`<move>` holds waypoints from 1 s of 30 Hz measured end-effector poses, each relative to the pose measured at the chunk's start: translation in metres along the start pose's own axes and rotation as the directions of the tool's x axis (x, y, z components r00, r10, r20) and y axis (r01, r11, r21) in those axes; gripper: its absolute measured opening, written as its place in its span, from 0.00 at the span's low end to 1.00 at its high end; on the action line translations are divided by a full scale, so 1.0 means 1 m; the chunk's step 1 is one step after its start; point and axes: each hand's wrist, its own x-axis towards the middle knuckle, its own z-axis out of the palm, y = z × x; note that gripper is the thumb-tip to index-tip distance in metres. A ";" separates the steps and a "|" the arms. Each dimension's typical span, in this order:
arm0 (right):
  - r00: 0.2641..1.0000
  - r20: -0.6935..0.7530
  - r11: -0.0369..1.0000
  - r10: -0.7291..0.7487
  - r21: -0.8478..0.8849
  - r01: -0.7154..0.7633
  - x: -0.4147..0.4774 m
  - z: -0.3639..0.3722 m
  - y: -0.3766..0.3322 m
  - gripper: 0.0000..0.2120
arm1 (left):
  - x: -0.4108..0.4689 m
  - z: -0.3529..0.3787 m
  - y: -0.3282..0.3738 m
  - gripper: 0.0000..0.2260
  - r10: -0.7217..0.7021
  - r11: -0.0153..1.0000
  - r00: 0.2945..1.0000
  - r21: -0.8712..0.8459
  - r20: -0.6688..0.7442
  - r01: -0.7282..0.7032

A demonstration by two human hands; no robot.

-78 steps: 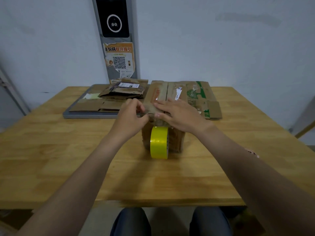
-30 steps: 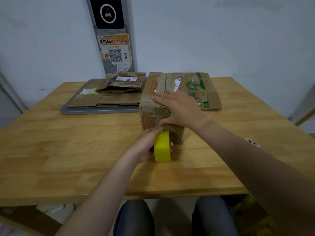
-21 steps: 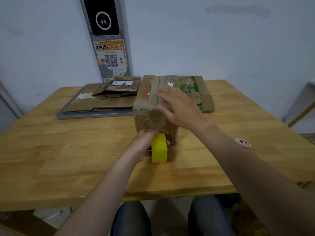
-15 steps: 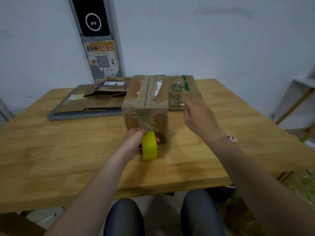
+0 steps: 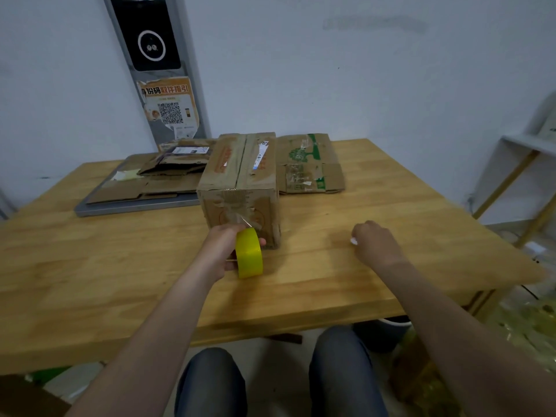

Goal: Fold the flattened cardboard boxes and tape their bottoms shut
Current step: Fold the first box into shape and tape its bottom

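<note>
A folded cardboard box (image 5: 240, 173) stands in the middle of the wooden table (image 5: 105, 266), its closed flaps facing up. My left hand (image 5: 221, 251) grips a yellow tape roll (image 5: 249, 254) standing on edge against the box's near face. A shiny strip of clear tape (image 5: 242, 218) runs from the roll up that face. My right hand (image 5: 374, 245) rests on the table to the right of the box, apart from it. Its fingers are curled round a small white object (image 5: 353, 241), which is mostly hidden.
A flattened box with green print (image 5: 310, 164) lies behind the box to the right. A grey tray (image 5: 132, 207) at the back left holds several flattened cardboard pieces (image 5: 177, 164). A white shelf with yellow legs (image 5: 511, 176) stands beside the table's right edge.
My right hand left the top of the box and moved right and down onto the table. My left hand came down from the box top and took hold of the tape roll.
</note>
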 end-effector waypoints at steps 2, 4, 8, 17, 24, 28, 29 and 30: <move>1.000 0.012 0.997 -0.013 0.070 0.012 0.000 0.003 -0.007 0.08 | 0.000 -0.001 0.000 0.09 -0.005 1.000 1.000 0.004 0.005 0.005; 1.000 0.013 0.993 -0.003 0.115 0.001 -0.001 0.008 -0.014 0.10 | 0.000 -0.003 0.000 0.09 -0.014 1.000 1.000 0.003 0.010 0.014; 1.000 -0.002 0.978 -0.027 0.208 0.027 0.001 0.015 -0.022 0.15 | -0.001 -0.006 -0.001 0.10 -0.019 1.000 1.000 -0.007 0.020 0.019; 0.956 -0.212 0.732 -0.204 0.615 0.293 -0.002 -0.002 -0.066 0.14 | 0.001 -0.013 -0.005 0.09 0.013 1.000 1.000 -0.011 0.020 -0.013; 0.951 -0.255 0.449 -0.177 0.839 0.308 -0.009 -0.016 -0.111 0.12 | -0.002 -0.016 -0.004 0.10 0.022 1.000 0.999 -0.004 0.047 -0.022; 0.939 -0.171 0.297 -0.297 0.918 0.261 -0.007 -0.023 -0.121 0.05 | -0.001 -0.019 -0.006 0.10 0.023 1.000 0.998 -0.019 0.050 -0.022; 0.932 -0.162 0.316 -0.325 0.910 0.268 -0.005 -0.023 -0.124 0.02 | 0.000 -0.020 -0.006 0.10 0.026 1.000 0.998 -0.016 0.051 -0.025; 0.929 -0.151 0.340 -0.338 0.901 0.270 -0.003 -0.022 -0.127 0.03 | 0.000 -0.021 -0.007 0.11 0.030 0.999 0.998 -0.013 0.052 -0.029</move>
